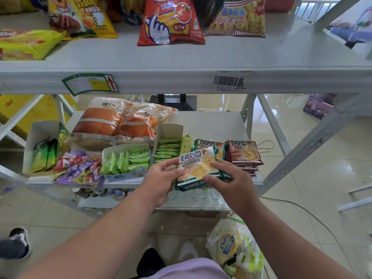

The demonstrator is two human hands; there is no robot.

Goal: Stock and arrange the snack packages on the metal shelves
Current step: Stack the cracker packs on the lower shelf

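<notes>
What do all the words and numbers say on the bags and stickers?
"RAWN", "RACKER": yellow striped cracker bag on the top grey metal shelf; first letters hidden.
"Chips": clear biscuit bag on the floor.
"好吃点": green-edged cracker packet held by the left hand and right hand.
"好吃点": dark red cracker packets.
Barcode sticker: digits too small.
Green-bordered price label: red arrow, writing blurred.

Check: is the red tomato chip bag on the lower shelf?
No, the red chip bag stands on the upper shelf.
</notes>
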